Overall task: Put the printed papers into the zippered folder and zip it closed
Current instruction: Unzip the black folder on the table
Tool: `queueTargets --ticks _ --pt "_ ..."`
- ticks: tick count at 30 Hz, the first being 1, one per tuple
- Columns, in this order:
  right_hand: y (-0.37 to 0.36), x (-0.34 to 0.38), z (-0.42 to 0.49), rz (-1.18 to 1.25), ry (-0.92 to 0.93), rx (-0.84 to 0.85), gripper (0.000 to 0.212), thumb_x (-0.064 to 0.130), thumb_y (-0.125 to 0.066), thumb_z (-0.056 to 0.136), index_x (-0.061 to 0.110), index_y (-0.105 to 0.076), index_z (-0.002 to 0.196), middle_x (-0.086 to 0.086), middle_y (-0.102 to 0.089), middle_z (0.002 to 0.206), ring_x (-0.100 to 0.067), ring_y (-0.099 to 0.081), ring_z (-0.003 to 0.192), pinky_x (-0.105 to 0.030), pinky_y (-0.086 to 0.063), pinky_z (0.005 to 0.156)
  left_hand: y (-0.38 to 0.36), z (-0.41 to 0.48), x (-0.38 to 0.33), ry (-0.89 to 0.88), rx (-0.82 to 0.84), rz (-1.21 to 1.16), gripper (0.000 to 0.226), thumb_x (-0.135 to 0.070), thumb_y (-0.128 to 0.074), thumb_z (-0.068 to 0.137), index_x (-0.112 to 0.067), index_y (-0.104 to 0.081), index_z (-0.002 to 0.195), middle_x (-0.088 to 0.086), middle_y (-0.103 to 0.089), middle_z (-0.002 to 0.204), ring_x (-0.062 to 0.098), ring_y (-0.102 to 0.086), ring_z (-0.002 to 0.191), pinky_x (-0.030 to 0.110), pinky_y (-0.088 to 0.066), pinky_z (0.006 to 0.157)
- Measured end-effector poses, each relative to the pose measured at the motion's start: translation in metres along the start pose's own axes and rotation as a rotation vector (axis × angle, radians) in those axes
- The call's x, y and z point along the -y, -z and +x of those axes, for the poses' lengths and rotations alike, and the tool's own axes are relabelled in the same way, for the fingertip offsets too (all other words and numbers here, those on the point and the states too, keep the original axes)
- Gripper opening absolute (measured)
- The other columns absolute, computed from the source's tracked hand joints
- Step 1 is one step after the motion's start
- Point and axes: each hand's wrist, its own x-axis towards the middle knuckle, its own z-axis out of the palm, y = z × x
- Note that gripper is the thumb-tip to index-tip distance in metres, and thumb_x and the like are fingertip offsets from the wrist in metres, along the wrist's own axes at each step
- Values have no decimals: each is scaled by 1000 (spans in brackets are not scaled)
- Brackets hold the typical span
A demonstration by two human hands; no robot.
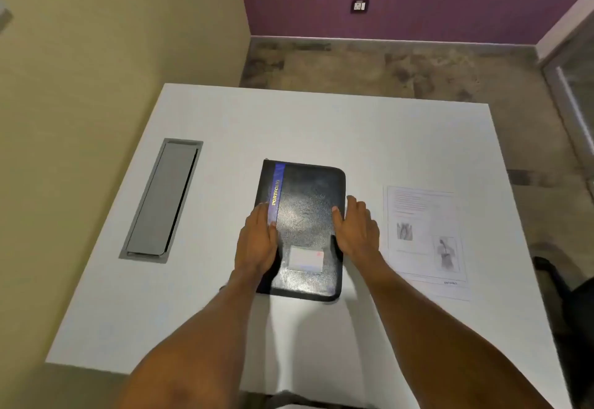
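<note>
A black zippered folder lies closed and flat in the middle of the white table. It has a blue stripe with yellow lettering near its left edge and a white label near its front. My left hand grips the folder's left edge, thumb on the cover. On the folder's right edge rests my right hand, fingers over the side and thumb on top. The printed papers lie flat on the table to the right of the folder, apart from it, with text and grey pictures facing up.
A grey cable hatch is set into the table at the left. The table's left side runs along a beige wall. A dark chair stands beyond the right edge. Floor and a purple wall lie behind the far edge.
</note>
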Motion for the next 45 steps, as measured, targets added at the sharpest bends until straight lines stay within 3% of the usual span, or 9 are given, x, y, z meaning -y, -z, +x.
queueTargets --ticks 4,10,14,20,28,37,41,45 --pt "-15 2 20 -9 -76 94 57 56 -33 104 15 -42 142 -16 -56 129 -37 -57 115 -50 -48 97 -8 29 14 83 54 75 44 -20 -49 105 -13 -46 148 6 -49 152 31 -49 135 42 -45 110" --pt "-33 4 64 54 -149 193 73 56 -49 99 13 -29 154 -18 -49 136 -38 -53 126 -53 -47 104 -18 84 26 248 170 116 64 -30 -51 106 -8 -29 161 19 -29 166 37 -31 151 53 -34 120" --pt "-40 9 97 123 -188 193 81 46 -63 93 9 -26 155 -18 -46 140 -37 -50 129 -50 -49 103 -22 127 29 355 172 76 69 -36 -52 106 -4 -25 161 19 -32 164 37 -31 151 55 -35 118" --pt "-48 14 139 96 -205 215 86 39 -69 91 7 -23 156 -19 -42 145 -37 -45 135 -49 -48 104 -30 183 35 451 155 -50 55 -29 -58 100 6 -45 141 27 -54 139 44 -48 132 52 -42 108" --pt "-59 11 148 73 -203 192 80 32 -78 88 10 -33 151 -19 -43 137 -37 -45 132 -47 -50 103 -46 186 42 417 176 18 78 -27 -68 94 -30 -29 162 18 -50 134 36 -46 130 47 -47 104" --pt "-65 11 113 85 -201 211 80 35 -78 86 15 -35 151 -14 -45 137 -32 -49 129 -46 -52 100 -40 155 57 448 121 -40 77 -18 -74 88 -27 -38 155 17 -53 128 37 -49 126 44 -47 95" --pt "-64 29 120 -85 -8 35 45 30 -65 93 13 -55 134 -11 -56 130 -30 -53 120 -43 -46 102 -39 151 61 416 95 -83 70 -22 -71 89 -29 -40 152 14 -53 127 35 -49 125 40 -44 92" --pt "-74 84 160 32 314 210 33 18 -54 103 12 -63 134 -10 -62 129 -30 -57 120 -46 -46 101 -39 164 66 439 65 -130 61 -26 -67 94 -30 -44 150 14 -54 128 33 -53 124 43 -47 100"
